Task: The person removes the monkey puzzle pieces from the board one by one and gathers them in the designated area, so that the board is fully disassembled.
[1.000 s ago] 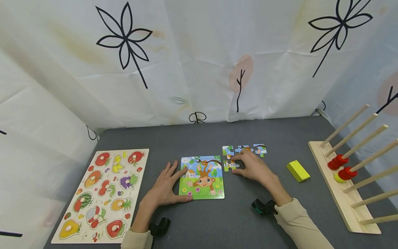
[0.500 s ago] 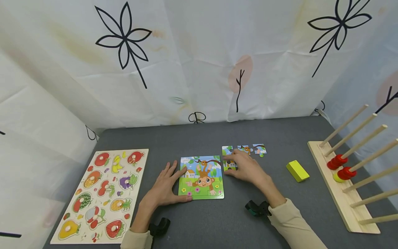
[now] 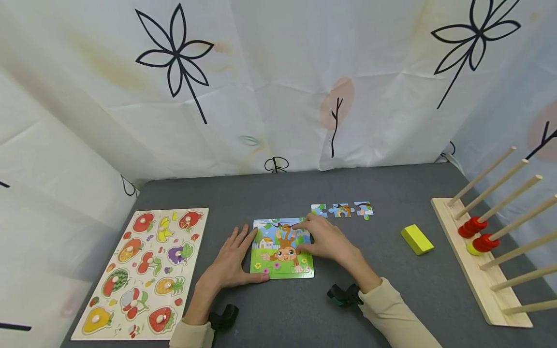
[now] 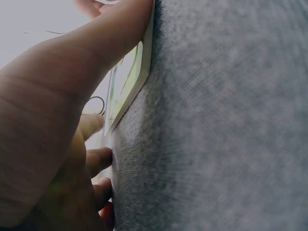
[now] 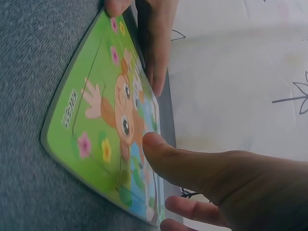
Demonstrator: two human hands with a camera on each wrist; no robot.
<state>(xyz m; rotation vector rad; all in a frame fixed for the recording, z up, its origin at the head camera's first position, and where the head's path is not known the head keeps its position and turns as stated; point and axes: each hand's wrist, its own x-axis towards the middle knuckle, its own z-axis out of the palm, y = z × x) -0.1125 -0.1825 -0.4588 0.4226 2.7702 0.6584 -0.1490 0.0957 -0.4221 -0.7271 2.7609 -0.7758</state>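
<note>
A square monkey jigsaw puzzle board (image 3: 278, 270) lies flat on the grey table. My left hand (image 3: 230, 258) rests at its left side with fingers extended; the thumb touches the lower left corner, and the index finger lies by the upper left edge. The left wrist view shows this thumb (image 4: 77, 62) against the board's edge (image 4: 144, 67). Over the board's upper right part, my right hand (image 3: 328, 241) pinches a small puzzle piece between thumb and fingers, mostly hidden by them. In the right wrist view, the right thumb (image 5: 178, 163) is above the monkey picture (image 5: 120, 106).
Loose puzzle pieces (image 3: 341, 210) lie in a row behind the right hand. A wooden fruit peg puzzle (image 3: 145, 270) is at the left. A yellow block (image 3: 417, 239) sits to the right, then a wooden peg rack (image 3: 478, 270) with red rings (image 3: 472, 226).
My right hand has moved left from the loose pieces to the board, and the piece it gripped no longer lies beside the board. My left hand stays almost still.
</note>
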